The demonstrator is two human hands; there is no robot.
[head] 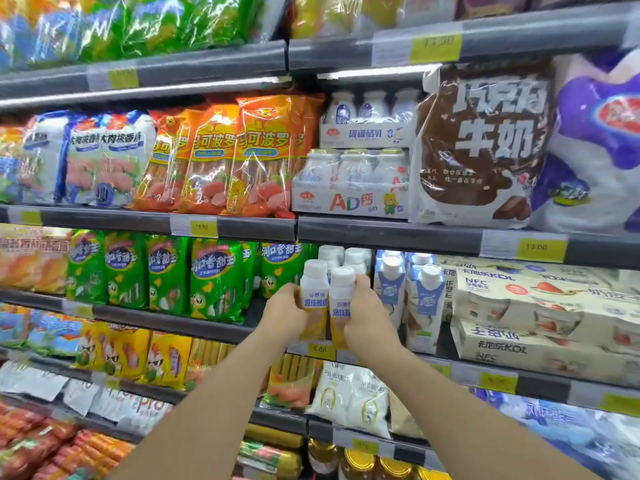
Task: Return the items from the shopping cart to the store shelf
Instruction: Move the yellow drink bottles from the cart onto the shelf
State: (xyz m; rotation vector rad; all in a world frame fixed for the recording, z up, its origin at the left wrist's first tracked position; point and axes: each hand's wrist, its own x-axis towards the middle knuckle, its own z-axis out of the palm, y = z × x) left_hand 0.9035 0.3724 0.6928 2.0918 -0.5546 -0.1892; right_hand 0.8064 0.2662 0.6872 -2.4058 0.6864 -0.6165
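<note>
**Yoghurt drink bottles, pair: at front edge of dairy shelf**

Left hand (285, 315): fingers closed round the left bottle (314, 296), gripping low on the label so the cap stays clear. Right hand (367, 318): closed likewise round the right bottle (341, 303). Both bottles upright, long axis vertical, white caps up, labels facing outward, touching side by side. Position: at the shelf lip (346, 355) above the price tag (320, 349), before matching bottles (341, 256), left of the blue cartons (391, 285). Judged mid-placement, being squared into the row.
</note>
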